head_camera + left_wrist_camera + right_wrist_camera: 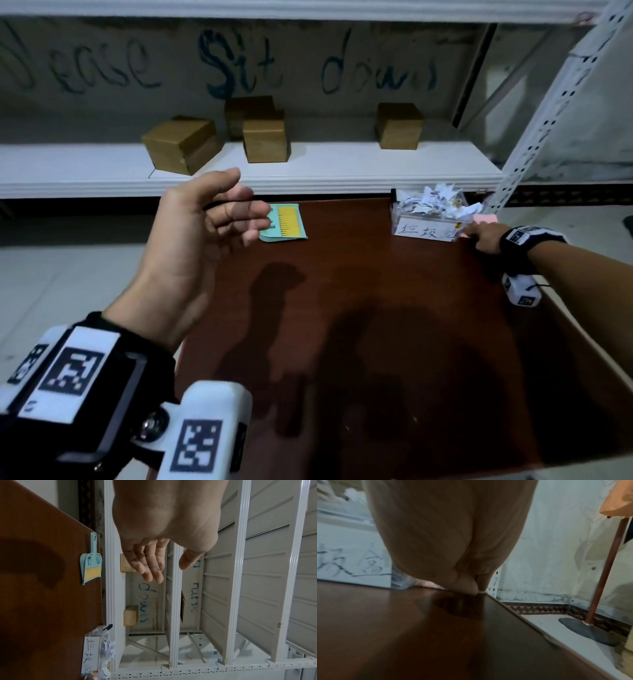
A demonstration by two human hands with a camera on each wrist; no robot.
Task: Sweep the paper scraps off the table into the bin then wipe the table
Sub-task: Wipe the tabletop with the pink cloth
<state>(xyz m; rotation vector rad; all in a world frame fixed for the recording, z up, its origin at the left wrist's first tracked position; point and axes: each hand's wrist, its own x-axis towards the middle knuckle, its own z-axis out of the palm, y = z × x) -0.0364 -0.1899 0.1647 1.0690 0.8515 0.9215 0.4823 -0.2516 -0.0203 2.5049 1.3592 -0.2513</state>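
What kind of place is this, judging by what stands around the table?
Probably a storeroom or workshop corner, not a home. White metal shelving with perforated posts holds plain cardboard boxes, and the rough wall behind has "Sit down" written on it by hand. The brown table stands right against the shelving.

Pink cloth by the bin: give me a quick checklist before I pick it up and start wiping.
1. Scraps in bin: ok, heaped inside.
2. Table free of scraps: cannot tell, faint specks near the front.
3. Brush and dustpan put aside: ok, lying at the far left edge, apart from both hands.
4. Right hand gripping cloth: cannot tell; it reaches the cloth beside the bin.
5. Left hand free: ok, open in the air, holding nothing.
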